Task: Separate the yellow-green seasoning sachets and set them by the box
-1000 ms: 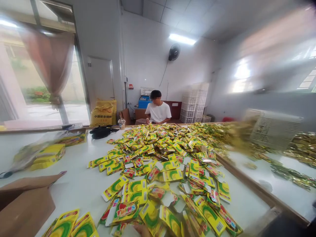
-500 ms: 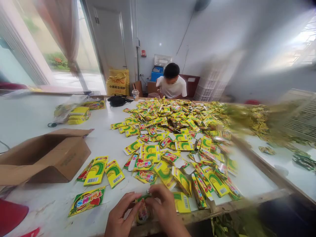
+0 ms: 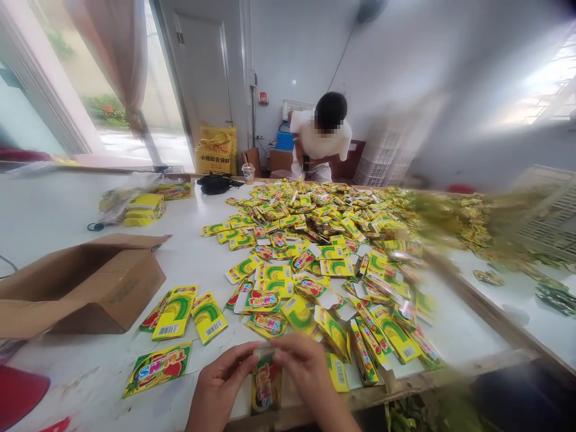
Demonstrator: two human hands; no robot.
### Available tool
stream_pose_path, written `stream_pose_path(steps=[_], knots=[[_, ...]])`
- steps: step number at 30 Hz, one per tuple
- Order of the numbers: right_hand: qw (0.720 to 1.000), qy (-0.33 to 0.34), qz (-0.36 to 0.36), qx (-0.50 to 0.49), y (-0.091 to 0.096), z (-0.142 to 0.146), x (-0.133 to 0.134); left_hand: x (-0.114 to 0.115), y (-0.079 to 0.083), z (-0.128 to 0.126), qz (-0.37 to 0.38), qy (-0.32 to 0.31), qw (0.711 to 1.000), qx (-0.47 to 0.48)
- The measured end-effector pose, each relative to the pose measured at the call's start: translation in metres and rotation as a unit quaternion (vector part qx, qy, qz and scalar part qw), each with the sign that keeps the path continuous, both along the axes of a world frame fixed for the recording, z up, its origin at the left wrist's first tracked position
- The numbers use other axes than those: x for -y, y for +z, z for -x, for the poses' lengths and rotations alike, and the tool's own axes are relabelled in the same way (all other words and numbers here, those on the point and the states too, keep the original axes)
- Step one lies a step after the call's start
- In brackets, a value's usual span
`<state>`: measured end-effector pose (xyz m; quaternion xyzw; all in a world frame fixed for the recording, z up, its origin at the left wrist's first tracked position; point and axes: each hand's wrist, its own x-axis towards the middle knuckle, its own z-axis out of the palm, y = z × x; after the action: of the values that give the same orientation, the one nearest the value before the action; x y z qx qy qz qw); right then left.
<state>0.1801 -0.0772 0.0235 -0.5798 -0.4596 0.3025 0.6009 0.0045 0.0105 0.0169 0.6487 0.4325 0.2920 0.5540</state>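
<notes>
Near the table's front edge, a small green and yellow candy box (image 3: 266,387) printed "TWINS" is held by its far end between my two hands. My left hand (image 3: 225,381) pinches the upper left corner with thumb and fingertips. At the upper right corner, the fingers of my right hand (image 3: 306,369) are closed on the same box. Fingertips partly hide that far end, so I cannot tell whether its flap is folded in. A single "TWINS" box (image 3: 157,367) lies flat to the left, below several others like the yellow box (image 3: 175,312).
A large heap of candy boxes (image 3: 288,240) spreads over the white table (image 3: 189,264). An open cardboard carton (image 3: 130,288) stands on the left. A wooden strip (image 3: 477,300) divides off green packets at the right. Another person (image 3: 321,135) bends forward behind the table.
Both hands stay at the box, whose printed face now shows more fully between them. The person across the table has risen from a lower position and leans forward.
</notes>
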Motion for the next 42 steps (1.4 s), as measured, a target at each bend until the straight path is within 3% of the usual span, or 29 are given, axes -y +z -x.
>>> stream_pose_path(steps=[5,8,12,15,17,31,37,42], knots=[[0.992,-0.03,0.075,-0.094,-0.001,0.0,-0.01,0.001,0.005,-0.009,0.02,0.016,1.0,0.006],[0.992,-0.047,0.088,-0.074,-0.001,-0.001,-0.01,-0.002,0.008,-0.012,0.006,-0.034,0.999,0.004],[0.996,-0.036,0.078,-0.035,0.003,-0.004,-0.007,-0.009,0.009,-0.007,-0.128,-0.128,0.983,-0.021],[0.997,-0.022,0.07,-0.023,0.005,-0.006,-0.007,-0.012,0.007,-0.002,-0.229,-0.141,0.963,-0.027],[0.997,-0.008,0.079,-0.011,0.005,-0.007,-0.009,-0.013,0.006,0.001,-0.251,-0.145,0.957,-0.029],[0.993,0.008,0.049,0.11,0.01,-0.006,-0.01,-0.016,0.018,0.002,-0.094,-0.197,0.976,0.003],[0.995,0.041,-0.029,0.081,-0.002,0.004,0.006,-0.01,0.007,0.009,-0.234,-0.195,0.952,0.012],[0.983,0.047,-0.036,0.175,-0.016,0.025,0.019,0.018,0.005,0.021,-0.308,-0.19,0.932,-0.007]])
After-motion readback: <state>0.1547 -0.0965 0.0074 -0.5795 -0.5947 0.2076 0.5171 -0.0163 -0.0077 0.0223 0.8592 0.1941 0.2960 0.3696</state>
